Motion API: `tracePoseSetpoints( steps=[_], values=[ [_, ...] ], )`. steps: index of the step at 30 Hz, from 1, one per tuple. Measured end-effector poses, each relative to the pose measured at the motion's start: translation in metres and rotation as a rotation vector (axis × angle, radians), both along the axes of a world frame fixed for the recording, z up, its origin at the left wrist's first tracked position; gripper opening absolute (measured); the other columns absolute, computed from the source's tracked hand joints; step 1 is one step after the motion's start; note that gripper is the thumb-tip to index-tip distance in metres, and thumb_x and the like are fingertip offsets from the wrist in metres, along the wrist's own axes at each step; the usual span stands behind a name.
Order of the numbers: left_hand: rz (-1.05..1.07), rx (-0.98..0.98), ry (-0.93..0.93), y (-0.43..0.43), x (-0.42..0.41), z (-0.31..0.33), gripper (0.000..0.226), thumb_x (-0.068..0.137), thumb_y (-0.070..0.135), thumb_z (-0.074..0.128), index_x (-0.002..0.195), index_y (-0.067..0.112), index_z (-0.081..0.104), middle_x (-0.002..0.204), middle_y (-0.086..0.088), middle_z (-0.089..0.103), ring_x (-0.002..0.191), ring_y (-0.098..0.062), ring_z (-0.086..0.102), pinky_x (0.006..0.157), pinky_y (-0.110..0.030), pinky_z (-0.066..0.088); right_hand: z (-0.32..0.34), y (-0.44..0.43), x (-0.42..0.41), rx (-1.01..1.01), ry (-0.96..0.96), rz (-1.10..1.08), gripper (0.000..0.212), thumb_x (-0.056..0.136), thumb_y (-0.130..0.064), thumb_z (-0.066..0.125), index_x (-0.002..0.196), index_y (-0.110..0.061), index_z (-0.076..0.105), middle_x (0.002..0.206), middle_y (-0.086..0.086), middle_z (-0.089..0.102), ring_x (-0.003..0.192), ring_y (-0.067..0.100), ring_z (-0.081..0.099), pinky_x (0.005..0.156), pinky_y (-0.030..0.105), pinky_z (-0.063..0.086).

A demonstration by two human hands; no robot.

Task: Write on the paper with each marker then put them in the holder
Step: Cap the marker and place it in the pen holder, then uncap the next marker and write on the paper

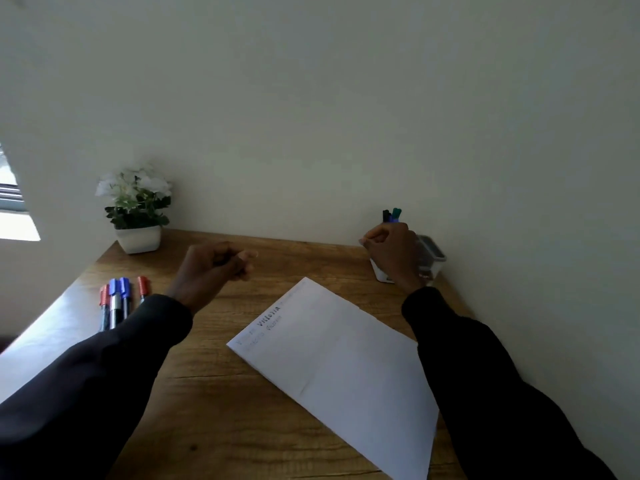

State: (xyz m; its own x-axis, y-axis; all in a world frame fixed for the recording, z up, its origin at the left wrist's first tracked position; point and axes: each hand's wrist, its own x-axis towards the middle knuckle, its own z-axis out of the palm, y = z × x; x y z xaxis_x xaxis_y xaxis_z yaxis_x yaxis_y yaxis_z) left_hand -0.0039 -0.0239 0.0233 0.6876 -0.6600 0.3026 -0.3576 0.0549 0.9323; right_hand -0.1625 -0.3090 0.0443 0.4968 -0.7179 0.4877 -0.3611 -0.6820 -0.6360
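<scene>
Wooden counter [214,393] against a pale wall [311,98]. Written-on paper [339,355] lies at 5 o'clock, loose markers [117,303] at 9 o'clock, holder [431,258] at 2 o'clock, potted plant [136,209] at 11 o'clock. The left hand [211,268] hovers mid-counter, fingers curled, holding nothing. The right hand [391,254] is curled at the holder below the standing markers [393,214]; whether it pinches one cannot be told.

- The paper [339,358] lies on the table [207,393], right of centre.
- The loose markers [117,299] lie side by side near the left edge.
- The plant [136,209] stands at the rear left corner.
- The holder [433,258] stands at the rear right, against the wall [311,116], with upright markers [393,214] in it.
</scene>
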Motion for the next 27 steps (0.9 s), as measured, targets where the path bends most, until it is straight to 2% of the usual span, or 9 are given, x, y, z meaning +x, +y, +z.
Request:
tracePoseSetpoints(
  steps=[2, 5, 8, 12, 15, 17, 19, 24, 27],
  values=[
    [0.009, 0.022, 0.023, 0.012, 0.002, -0.003, 0.013, 0.092, 0.013, 0.061, 0.101, 0.011, 0.071, 0.084, -0.007, 0.073, 0.074, -0.014, 0.07, 0.066, -0.017, 0.056, -0.007, 0.021, 0.006, 0.057, 0.009, 0.125, 0.007, 0.083, -0.009, 0.079, 0.079, -0.012, 0.074, 0.071, -0.006, 0.069, 0.06, 0.0, 0.063, 0.061, 0.013, 0.049],
    [0.007, 0.087, 0.031, 0.03, 0.008, -0.008, 0.015, 0.092, 0.016, 0.06, 0.104, 0.012, 0.07, 0.09, -0.006, 0.073, 0.081, -0.015, 0.07, 0.072, -0.023, 0.057, -0.016, 0.055, 0.012, 0.135, 0.03, 0.226, 0.01, 0.08, -0.013, 0.083, 0.076, -0.017, 0.076, 0.07, -0.009, 0.072, 0.06, -0.005, 0.065, 0.059, 0.01, 0.05],
    [0.004, 0.133, 0.006, 0.054, 0.014, -0.011, 0.018, 0.094, 0.018, 0.059, 0.107, 0.013, 0.07, 0.092, -0.003, 0.074, 0.085, -0.015, 0.07, 0.079, -0.03, 0.056, -0.022, 0.085, 0.02, 0.18, 0.066, 0.284, 0.004, 0.079, -0.017, 0.084, 0.079, -0.016, 0.08, 0.075, -0.008, 0.076, 0.064, -0.005, 0.067, 0.061, 0.011, 0.048],
    [0.073, 0.096, -0.025, 0.096, 0.021, -0.011, 0.019, 0.094, 0.016, 0.06, 0.106, 0.006, 0.07, 0.09, -0.007, 0.074, 0.082, -0.017, 0.07, 0.072, -0.021, 0.056, -0.031, 0.123, 0.04, 0.228, 0.113, 0.41, 0.008, 0.081, -0.018, 0.084, 0.085, -0.012, 0.08, 0.082, -0.002, 0.078, 0.076, 0.008, 0.072, 0.067, 0.019, 0.054],
    [0.119, 0.061, -0.007, 0.126, 0.029, -0.013, 0.018, 0.093, 0.009, 0.061, 0.104, -0.003, 0.069, 0.089, -0.015, 0.072, 0.081, -0.018, 0.07, 0.072, -0.021, 0.057, -0.036, 0.149, 0.058, 0.204, 0.139, 0.501, 0.009, 0.082, -0.015, 0.083, 0.088, -0.009, 0.08, 0.086, 0.003, 0.078, 0.082, 0.016, 0.074, 0.072, 0.024, 0.058],
    [0.15, 0.068, 0.003, 0.143, 0.035, -0.017, 0.018, 0.091, 0.009, 0.063, 0.102, -0.003, 0.07, 0.085, -0.009, 0.074, 0.079, -0.013, 0.071, 0.069, -0.019, 0.056, -0.039, 0.165, 0.072, 0.2, 0.163, 0.546, 0.009, 0.082, -0.015, 0.083, 0.089, -0.01, 0.08, 0.086, 0.003, 0.078, 0.083, 0.016, 0.075, 0.074, 0.027, 0.059],
    [0.193, 0.09, 0.003, 0.157, 0.039, -0.021, 0.015, 0.09, 0.012, 0.065, 0.1, 0.003, 0.072, 0.079, -0.002, 0.075, 0.074, -0.008, 0.071, 0.067, -0.018, 0.055, -0.041, 0.181, 0.084, 0.192, 0.193, 0.58, 0.008, 0.083, -0.017, 0.083, 0.088, -0.012, 0.08, 0.084, 0.002, 0.078, 0.08, 0.014, 0.074, 0.071, 0.025, 0.059],
    [0.241, 0.125, -0.022, 0.179, 0.049, -0.029, 0.018, 0.09, 0.015, 0.066, 0.103, 0.004, 0.072, 0.082, -0.01, 0.074, 0.074, -0.02, 0.071, 0.074, -0.035, 0.058, -0.048, 0.221, 0.12, 0.112, 0.293, 0.63, 0.009, 0.084, -0.022, 0.082, 0.087, -0.014, 0.079, 0.081, -0.003, 0.076, 0.075, 0.007, 0.07, 0.069, 0.022, 0.056],
    [0.226, 0.134, -0.026, 0.185, 0.051, -0.03, 0.022, 0.088, 0.017, 0.067, 0.105, 0.004, 0.071, 0.084, -0.01, 0.074, 0.079, -0.025, 0.071, 0.076, -0.039, 0.058, -0.052, 0.245, 0.138, 0.071, 0.357, 0.622, 0.011, 0.085, -0.025, 0.081, 0.086, -0.015, 0.079, 0.082, -0.004, 0.074, 0.075, 0.005, 0.066, 0.069, 0.022, 0.054]
  ],
)
